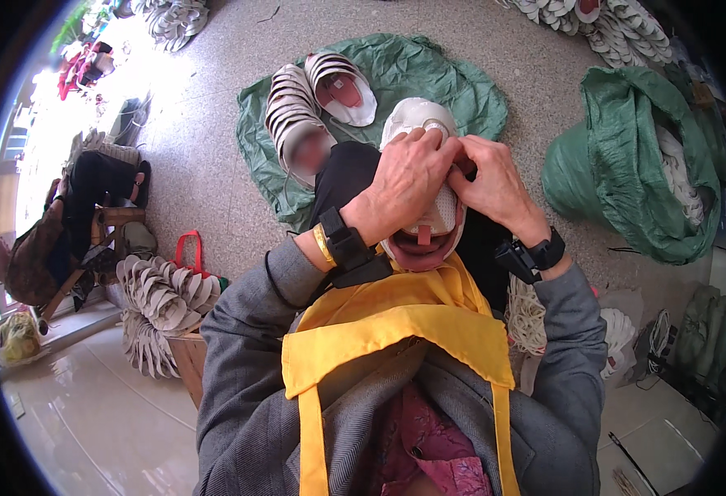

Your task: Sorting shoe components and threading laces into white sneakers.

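A white shoe [441,213] with a reddish lining rests on my lap, its heel opening toward me and its rounded toe pointing away. My left hand [406,178] lies across the middle of the shoe, fingers bent down onto it. On the other side, my right hand [495,180] has its thumb and fingers pinched together at the shoe's edge, close to the left fingertips. Whether a thread or small tool is between the fingers is too small to make out. Just beyond my knees, nested rows of white shoe uppers [290,116] lie on a flat green sack [454,78].
An upright green sack [599,165] holding white pieces stands at right. Stacked white pieces [164,293] sit at left near a red-handled bag [189,248]. Another person [90,198] is seated at far left. More stacks [619,29] lie at the far right.
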The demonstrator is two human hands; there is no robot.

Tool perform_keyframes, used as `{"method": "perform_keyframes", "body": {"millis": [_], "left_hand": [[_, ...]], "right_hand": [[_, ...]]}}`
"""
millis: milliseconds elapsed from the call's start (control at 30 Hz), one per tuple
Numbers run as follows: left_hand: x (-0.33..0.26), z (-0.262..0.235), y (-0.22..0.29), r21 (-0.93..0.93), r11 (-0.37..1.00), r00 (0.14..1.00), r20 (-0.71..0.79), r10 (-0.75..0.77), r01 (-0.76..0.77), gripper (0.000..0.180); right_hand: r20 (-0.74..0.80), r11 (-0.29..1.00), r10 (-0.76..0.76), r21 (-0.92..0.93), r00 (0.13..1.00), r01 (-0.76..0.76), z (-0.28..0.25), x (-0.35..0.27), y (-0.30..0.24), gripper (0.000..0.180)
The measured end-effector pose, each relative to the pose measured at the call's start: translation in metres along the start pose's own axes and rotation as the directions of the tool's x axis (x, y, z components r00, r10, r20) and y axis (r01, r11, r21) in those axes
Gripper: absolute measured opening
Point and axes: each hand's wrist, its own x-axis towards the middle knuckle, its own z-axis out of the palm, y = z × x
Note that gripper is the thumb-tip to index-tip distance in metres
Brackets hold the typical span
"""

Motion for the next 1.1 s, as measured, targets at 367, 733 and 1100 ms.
{"method": "perform_keyframes", "body": {"millis": [367,733,1100], "left_hand": [[-0.002,-0.002,0.0,0.029,0.997,0.997,0.042,0.072,-0.073,0.024],[-0.006,0.0,0.013,0.2,0.977,0.994,0.095,0.061,-0.079,0.033],[-0.011,-0.037,-0.002,-0.068,0.995,0.995,0.062,0.082,-0.077,0.025]], "right_hand": [[-0.032,0.998,-0.049,0.026,0.998,0.049,0.003,-0.006,0.004,0.021],[-0.139,0.971,0.09,0.23,0.986,-0.057,0.01,-0.011,-0.004,0.026],[-0.106,0.959,0.201,0.226,0.974,-0.173,0.008,-0.014,-0.004,0.018]]}}
